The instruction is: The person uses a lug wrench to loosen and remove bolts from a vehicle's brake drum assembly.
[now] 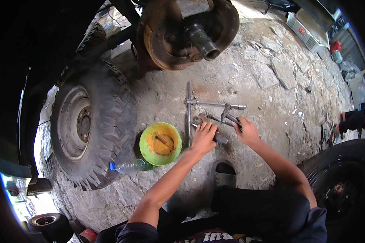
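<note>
My right hand (248, 131) is closed round the handle of a small hammer (226, 110), its metal head pointing away from me. To its left, my left hand (204, 137) curls low over the ground with its fingers bent. Beneath and beside it lie a rusty brown piece (202, 118) and a dark, blocky end (221, 139); the palm hides what it grips. A dark rod (219, 120) runs between the two hands. Just beyond them, a metal T-handle wrench (217, 104) rests on the ground. Left of my left hand stands a green bowl (148, 157) with a rusty part (162, 139) inside.
A wheel hub with a protruding spindle (202, 42) hangs ahead. On the left stands a large treaded tyre (119, 117), with a plastic bottle (129, 166) beside it. Another wheel (332, 182) is at right, near a person's feet (336, 133). A white crate (306, 34) sits far right.
</note>
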{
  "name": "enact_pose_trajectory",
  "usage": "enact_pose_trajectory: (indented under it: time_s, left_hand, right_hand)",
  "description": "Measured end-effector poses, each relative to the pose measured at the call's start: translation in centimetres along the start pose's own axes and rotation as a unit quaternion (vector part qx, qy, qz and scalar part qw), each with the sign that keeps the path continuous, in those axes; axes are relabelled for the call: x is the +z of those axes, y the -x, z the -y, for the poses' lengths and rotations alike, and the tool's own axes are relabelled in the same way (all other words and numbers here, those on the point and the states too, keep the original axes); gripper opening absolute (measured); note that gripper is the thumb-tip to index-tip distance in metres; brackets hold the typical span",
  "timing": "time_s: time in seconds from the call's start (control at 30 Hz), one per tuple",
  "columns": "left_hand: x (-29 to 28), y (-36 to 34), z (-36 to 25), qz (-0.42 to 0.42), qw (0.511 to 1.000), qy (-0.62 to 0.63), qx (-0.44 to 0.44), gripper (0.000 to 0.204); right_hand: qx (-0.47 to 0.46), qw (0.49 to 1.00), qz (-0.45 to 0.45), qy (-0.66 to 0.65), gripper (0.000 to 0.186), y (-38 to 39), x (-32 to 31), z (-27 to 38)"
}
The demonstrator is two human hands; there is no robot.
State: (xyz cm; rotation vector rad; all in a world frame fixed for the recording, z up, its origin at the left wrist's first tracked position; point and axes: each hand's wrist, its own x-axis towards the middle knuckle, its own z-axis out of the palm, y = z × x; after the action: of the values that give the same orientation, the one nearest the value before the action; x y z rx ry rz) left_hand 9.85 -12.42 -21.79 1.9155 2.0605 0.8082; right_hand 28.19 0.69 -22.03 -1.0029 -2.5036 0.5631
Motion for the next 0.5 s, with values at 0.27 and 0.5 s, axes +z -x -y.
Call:
enact_pose_trajectory:
  time_s: [0.27, 0.5]
  left_hand:
    - [5.3, 1.8, 0.5, 0.086, 0.994, 0.067, 0.003, 0.037]
    - [2.1, 2.0, 2.8, 0.037, 0.99, 0.08, 0.108, 0.02]
  right_hand:
    - [0.052, 0.995, 0.049, 0.067, 0.024, 2.3, 2.5, -3.8]
    - [-0.11, 0.985, -0.046, 0.127, 0.027, 0.2, 2.5, 0.6]
